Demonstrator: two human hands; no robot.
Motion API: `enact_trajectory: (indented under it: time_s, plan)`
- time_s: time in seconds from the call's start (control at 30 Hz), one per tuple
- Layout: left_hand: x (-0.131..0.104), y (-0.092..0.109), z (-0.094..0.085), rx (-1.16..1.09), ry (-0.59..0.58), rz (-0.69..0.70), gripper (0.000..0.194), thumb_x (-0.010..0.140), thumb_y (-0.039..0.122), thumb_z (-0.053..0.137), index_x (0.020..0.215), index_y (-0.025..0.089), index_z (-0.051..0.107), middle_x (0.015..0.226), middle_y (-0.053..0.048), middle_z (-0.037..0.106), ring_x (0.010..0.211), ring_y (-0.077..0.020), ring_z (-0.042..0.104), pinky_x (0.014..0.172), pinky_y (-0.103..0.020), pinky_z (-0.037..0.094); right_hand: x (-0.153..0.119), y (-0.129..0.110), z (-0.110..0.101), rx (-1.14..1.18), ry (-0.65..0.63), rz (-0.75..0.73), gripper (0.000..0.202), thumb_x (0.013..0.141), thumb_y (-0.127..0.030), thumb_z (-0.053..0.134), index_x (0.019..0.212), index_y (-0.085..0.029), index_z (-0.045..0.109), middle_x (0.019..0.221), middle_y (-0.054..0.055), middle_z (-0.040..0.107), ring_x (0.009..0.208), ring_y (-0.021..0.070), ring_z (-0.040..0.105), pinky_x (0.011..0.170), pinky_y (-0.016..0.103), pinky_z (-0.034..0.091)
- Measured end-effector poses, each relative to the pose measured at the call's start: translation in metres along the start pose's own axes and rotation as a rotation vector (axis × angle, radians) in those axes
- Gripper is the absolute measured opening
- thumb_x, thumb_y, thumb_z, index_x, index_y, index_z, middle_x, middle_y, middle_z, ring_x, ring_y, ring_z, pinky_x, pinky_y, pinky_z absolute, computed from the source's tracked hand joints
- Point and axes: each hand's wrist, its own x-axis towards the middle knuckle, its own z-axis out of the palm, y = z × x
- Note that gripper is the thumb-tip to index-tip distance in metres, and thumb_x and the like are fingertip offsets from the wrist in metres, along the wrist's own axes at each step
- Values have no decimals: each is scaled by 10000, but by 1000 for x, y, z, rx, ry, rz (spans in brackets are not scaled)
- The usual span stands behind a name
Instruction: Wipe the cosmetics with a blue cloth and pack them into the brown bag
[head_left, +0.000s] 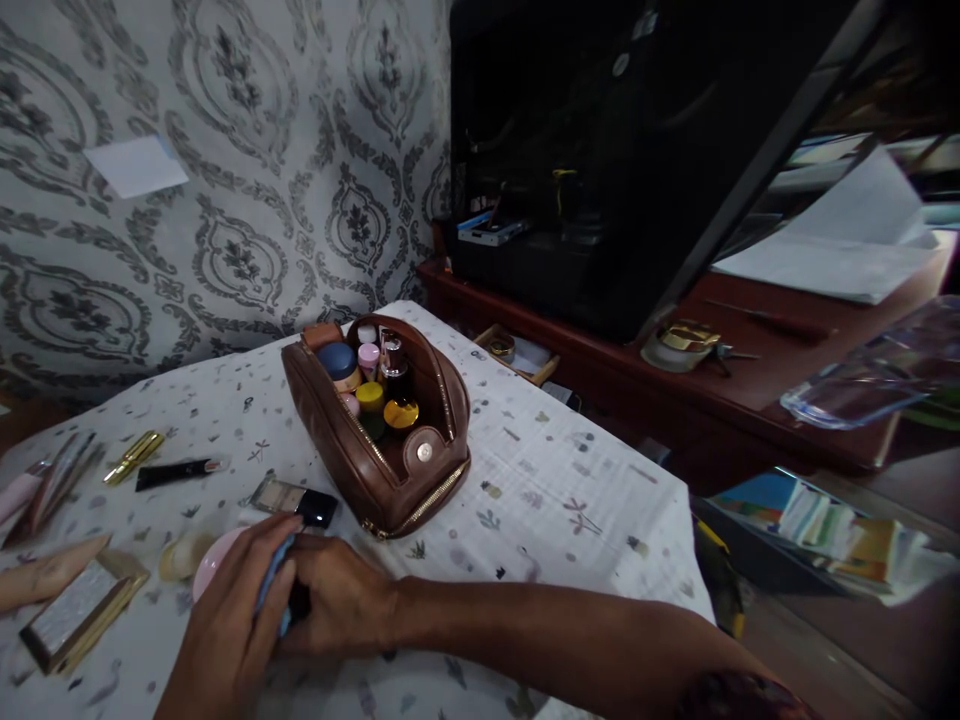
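Note:
My left hand [236, 610] and my right hand [341, 590] meet at the near side of the table, fingers closed around a light blue item [276, 572]. Most of it is hidden, so its kind is unclear; a dark part shows beside it. A round pink object [217, 562] lies just behind my left fingers. Beyond my hands is a foundation bottle with a black cap [319, 508]. Farther back stands an unzipped brown cosmetic bag [341, 440], holding several jars and bottles, among them a jar with a blue lid [337, 362].
Left on the patterned tablecloth [540, 540] lie a gold tube [133, 457], a black tube [176, 473], a glittery gold-edged case [79, 612] and a beige elongated item [52, 577]. A large dark screen [600, 150] stands on the reddish-brown cabinet [757, 370] at right.

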Motion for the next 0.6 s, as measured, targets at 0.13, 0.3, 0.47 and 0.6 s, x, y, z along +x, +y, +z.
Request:
enact_trajectory:
  time_s: [0.13, 0.3, 0.47, 0.6]
  plan:
    - [0, -4, -13, -329, 18, -420, 493, 910, 601, 459, 1226, 265, 635, 1288, -49, 663, 1216, -273, 603, 1108, -417, 441, -4, -2, -2, -11, 36, -163, 535, 734, -350, 815, 1166, -99, 623, 1155, 108, 689, 1093, 187, 641, 983, 223, 472]
    - [1, -4, -11, -691, 106, -798, 625, 763, 740, 572, 1136, 256, 702, 1183, -42, 726, 1244, -318, 594, 1116, -437, 445, -11, -6, -7, -63, 117, -182, 565, 762, -518, 767, 1206, -199, 624, 1262, 60, 619, 1187, 162, 582, 1054, 242, 432]
    - [-14, -21, 2, -762, 163, -1001, 522, 707, 696, 638, 1024, 295, 747, 1028, -27, 772, 1257, -351, 587, 1010, -492, 544, -12, -9, -12, -155, 262, -155, 589, 687, -593, 799, 1154, -257, 675, 1321, 81, 510, 1215, 207, 506, 1038, 322, 449]
    - [-28, -37, 3, -630, 264, -951, 479, 580, 693, 717, 873, 317, 754, 973, -9, 774, 1346, -388, 496, 1112, -543, 454, -12, -10, -16, -186, 290, -182, 597, 722, -618, 759, 1195, -270, 655, 1343, 94, 474, 1235, 215, 476, 1056, 349, 429]
